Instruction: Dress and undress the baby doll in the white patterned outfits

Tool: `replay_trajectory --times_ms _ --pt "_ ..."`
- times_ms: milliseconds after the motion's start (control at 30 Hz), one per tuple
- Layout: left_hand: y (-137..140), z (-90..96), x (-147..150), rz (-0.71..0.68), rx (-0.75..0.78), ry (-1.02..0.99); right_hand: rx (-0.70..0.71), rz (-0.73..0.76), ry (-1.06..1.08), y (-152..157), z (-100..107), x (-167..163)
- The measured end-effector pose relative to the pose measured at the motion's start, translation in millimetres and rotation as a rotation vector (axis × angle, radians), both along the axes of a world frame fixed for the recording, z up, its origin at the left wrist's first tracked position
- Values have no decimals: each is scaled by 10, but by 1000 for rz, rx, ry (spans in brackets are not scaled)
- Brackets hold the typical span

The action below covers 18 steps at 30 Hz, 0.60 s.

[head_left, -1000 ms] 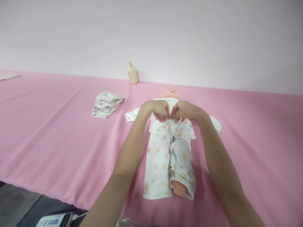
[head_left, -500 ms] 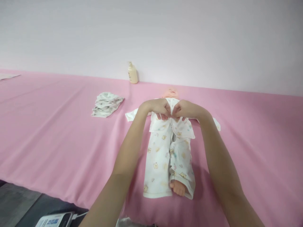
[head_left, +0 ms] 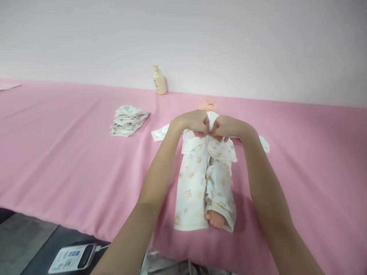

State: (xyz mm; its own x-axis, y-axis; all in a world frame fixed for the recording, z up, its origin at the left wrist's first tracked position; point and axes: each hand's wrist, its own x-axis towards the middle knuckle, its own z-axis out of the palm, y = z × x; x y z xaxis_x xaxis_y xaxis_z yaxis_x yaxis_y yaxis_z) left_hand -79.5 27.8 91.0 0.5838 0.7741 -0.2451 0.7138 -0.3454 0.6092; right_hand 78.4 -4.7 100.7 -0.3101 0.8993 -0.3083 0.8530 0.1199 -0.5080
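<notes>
A baby doll (head_left: 210, 105) lies on its back on the pink sheet, its head towards the wall. It wears a white printed baby shirt (head_left: 222, 149) and matching trousers (head_left: 191, 191). One bare foot (head_left: 215, 220) pokes out of the trouser leg on the right; the other cuff hides its foot. Over the chest, my left hand (head_left: 197, 122) and my right hand (head_left: 226, 127) meet at the shirt's front, both closed with fingertips pinching the front edges. Below them the shirt's lower edges spread slightly apart. What exactly lies between the fingertips is hidden.
A pump bottle (head_left: 160, 82) stands by the wall. Folded printed cloths (head_left: 129, 121) lie left of the doll. The pink sheet (head_left: 71, 152) covers the table to its front edge. A white device with a cable (head_left: 73, 258) is below at the lower left.
The whole view has shifted, so everything sits slightly higher in the picture. My hands stay pinched together at the shirt front, with only a slight shift.
</notes>
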Motion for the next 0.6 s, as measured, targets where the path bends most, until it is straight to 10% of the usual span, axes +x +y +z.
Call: replay_trajectory --times_ms 600 --pt "-3 23 -13 8 -85 26 170 44 38 52 -46 41"
